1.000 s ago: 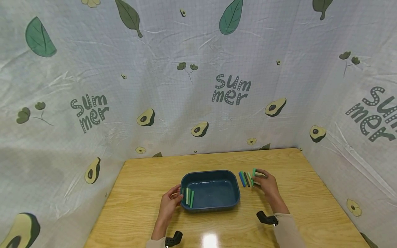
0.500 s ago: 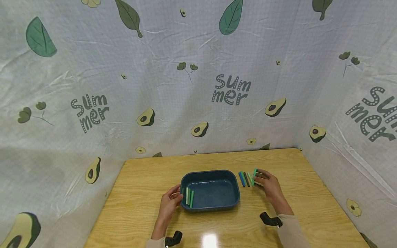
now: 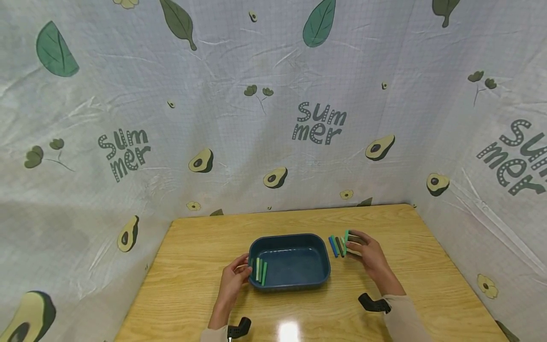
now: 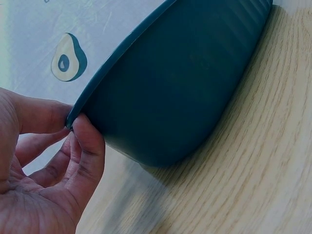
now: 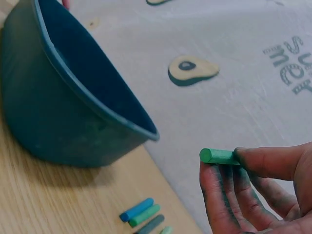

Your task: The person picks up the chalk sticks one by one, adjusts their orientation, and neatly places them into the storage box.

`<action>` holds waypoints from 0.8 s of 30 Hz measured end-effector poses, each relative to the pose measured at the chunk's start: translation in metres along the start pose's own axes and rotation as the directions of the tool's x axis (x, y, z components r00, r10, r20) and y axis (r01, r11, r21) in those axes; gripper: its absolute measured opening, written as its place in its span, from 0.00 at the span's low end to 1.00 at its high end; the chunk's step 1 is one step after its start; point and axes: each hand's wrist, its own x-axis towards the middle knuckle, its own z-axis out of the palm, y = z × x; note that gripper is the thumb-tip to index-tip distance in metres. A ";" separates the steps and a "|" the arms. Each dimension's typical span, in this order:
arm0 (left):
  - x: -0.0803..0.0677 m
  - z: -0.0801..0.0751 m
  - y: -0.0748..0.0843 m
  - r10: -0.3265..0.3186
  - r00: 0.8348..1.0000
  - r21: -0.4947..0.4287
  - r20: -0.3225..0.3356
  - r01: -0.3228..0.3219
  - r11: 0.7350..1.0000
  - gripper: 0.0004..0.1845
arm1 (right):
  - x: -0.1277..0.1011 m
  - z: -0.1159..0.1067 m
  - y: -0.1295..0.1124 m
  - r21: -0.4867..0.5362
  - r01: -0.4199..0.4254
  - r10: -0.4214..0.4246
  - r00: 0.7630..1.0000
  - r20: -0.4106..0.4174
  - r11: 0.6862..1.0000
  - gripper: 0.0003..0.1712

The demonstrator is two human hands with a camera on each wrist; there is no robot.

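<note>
While the left hand [image 3: 232, 280] pinches the rim [image 4: 114, 56] of a dark blue basin [image 3: 297, 270], the right hand [image 3: 372, 259] holds up a green stick [image 5: 218, 156].

Pinched between thumb [image 5: 275, 162] and fingers [image 5: 214, 195], it is above the worktop [image 3: 205, 237], by a row of sticks [image 5: 136, 210] right of the basin; other green sticks [image 3: 258, 270] lie side by side at the basin's left end.

A pale sheet [image 3: 239, 57] printed with avocados [image 3: 201, 160] surrounds a wooden table [image 3: 205, 247].
</note>
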 end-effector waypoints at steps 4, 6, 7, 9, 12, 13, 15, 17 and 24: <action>0.000 -0.001 0.001 0.005 1.000 -0.005 0.005 -0.005 1.000 0.26 | 0.000 0.007 -0.004 -0.013 0.000 0.000 1.000 0.026 1.000 0.36; -0.001 -0.001 0.001 0.008 1.000 -0.008 0.009 -0.008 1.000 0.26 | 0.001 0.010 -0.007 -0.010 0.000 0.001 0.999 0.034 1.000 0.35; -0.001 -0.001 0.001 0.011 1.000 -0.007 0.012 -0.011 1.000 0.26 | 0.001 0.011 -0.008 -0.009 0.000 0.000 0.999 0.039 1.000 0.35; -0.001 -0.002 0.001 0.017 1.000 -0.007 0.018 -0.017 1.000 0.26 | 0.000 0.014 -0.011 -0.010 0.004 -0.003 0.999 0.053 1.000 0.36; -0.001 -0.003 0.001 0.023 0.999 -0.003 0.021 -0.023 1.000 0.26 | 0.001 0.020 -0.016 -0.005 0.011 -0.011 0.997 0.074 1.000 0.36; -0.001 -0.003 0.001 0.018 1.000 -0.007 0.019 -0.018 1.000 0.26 | 0.001 0.022 -0.018 -0.002 0.013 -0.013 0.996 0.084 1.000 0.36; -0.001 -0.003 0.001 0.014 1.000 -0.009 0.018 -0.014 1.000 0.26 | 0.002 0.028 -0.021 0.014 0.012 -0.013 0.996 0.092 1.000 0.36; -0.001 -0.003 0.002 0.011 1.000 -0.010 0.020 -0.011 1.000 0.26 | 0.003 0.033 -0.023 0.020 0.011 -0.013 0.995 0.099 1.000 0.36; -0.002 -0.001 0.004 -0.003 1.000 -0.033 0.018 0.004 0.999 0.26 | 0.004 0.049 -0.031 0.048 0.000 -0.006 0.994 0.110 0.999 0.35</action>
